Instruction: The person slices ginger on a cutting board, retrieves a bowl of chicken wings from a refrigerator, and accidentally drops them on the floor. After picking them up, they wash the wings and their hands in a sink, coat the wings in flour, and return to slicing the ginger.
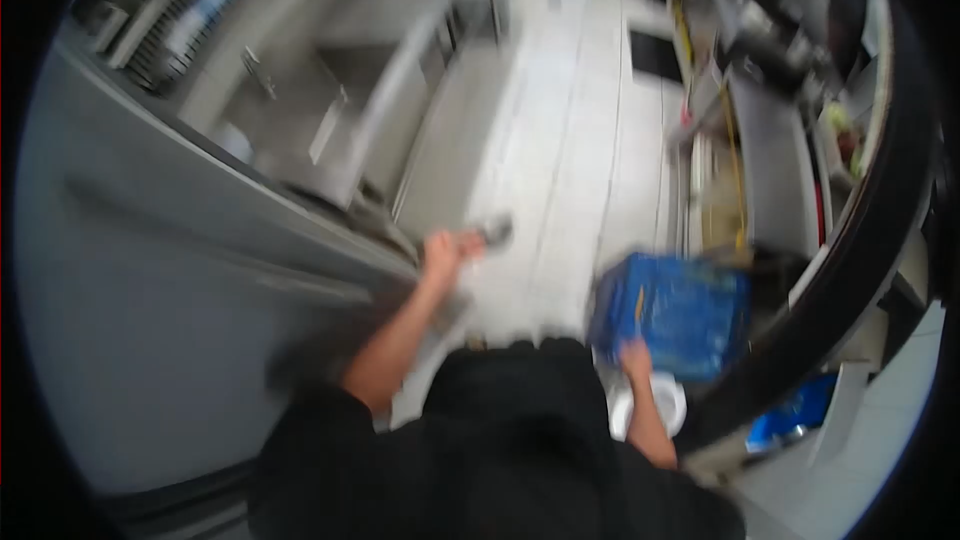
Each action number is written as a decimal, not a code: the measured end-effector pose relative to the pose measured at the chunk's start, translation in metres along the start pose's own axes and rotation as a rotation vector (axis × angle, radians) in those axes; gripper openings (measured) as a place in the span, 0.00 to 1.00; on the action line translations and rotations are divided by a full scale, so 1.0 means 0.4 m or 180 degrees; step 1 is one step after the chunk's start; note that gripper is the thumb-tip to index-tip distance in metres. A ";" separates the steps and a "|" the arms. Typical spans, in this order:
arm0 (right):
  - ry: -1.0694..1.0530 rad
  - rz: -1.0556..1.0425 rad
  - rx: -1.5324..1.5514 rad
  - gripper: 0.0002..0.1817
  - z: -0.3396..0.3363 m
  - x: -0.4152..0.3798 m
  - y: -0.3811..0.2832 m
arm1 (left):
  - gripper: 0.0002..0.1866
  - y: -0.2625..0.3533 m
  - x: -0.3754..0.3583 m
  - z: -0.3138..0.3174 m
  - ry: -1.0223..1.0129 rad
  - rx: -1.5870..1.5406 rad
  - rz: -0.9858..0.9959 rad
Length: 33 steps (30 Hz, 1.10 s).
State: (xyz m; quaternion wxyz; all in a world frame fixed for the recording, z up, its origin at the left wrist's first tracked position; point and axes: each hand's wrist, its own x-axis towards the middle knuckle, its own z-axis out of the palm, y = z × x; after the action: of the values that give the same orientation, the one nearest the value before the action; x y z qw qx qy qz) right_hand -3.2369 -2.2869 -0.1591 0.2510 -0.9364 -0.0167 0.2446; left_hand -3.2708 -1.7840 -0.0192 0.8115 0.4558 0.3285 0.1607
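Observation:
My left hand [450, 250] is held out over the pale tiled floor, its fingers closed on a small dark object [495, 231] that is too blurred to name. At the right, my right hand [633, 355] hangs by the near left edge of a blue crate or bin [690, 315]; blur hides its fingers, and whether it touches the blue thing I cannot tell. Beneath my right wrist is a round white container [660, 407], partly covered by the forearm.
A steel counter with a sink [300, 120] lies ahead on the left, beyond a large grey panel [180, 320]. Along the right runs a steel worktop [770, 160]. A tiled floor [565, 140] stretches between them, with a dark mat [655, 55] farther off.

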 end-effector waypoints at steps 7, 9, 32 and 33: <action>-0.0924 -0.0971 0.0429 0.18 0.220 0.636 -0.682 | 0.07 -0.114 0.101 -0.238 0.1541 0.3493 0.0003; -0.1279 -0.0895 0.0185 0.19 0.385 0.830 -0.638 | 0.06 -0.183 0.158 -0.262 0.1336 0.4459 0.0246; -0.1254 -0.1359 0.0766 0.32 1.326 1.862 -0.652 | 0.36 -1.493 1.366 -0.603 0.2798 0.2183 -0.1965; -0.1229 -0.1376 0.0789 0.32 1.335 1.872 -0.675 | 0.32 -1.500 1.378 -0.608 0.2885 0.2373 -0.1874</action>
State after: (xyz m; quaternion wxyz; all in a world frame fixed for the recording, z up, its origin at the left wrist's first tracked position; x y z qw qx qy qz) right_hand -2.8024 -1.6890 -0.7699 0.4016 -0.8097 -0.2327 0.3590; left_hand -3.0555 -1.6407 -0.8293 0.3904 0.4846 0.7826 -0.0166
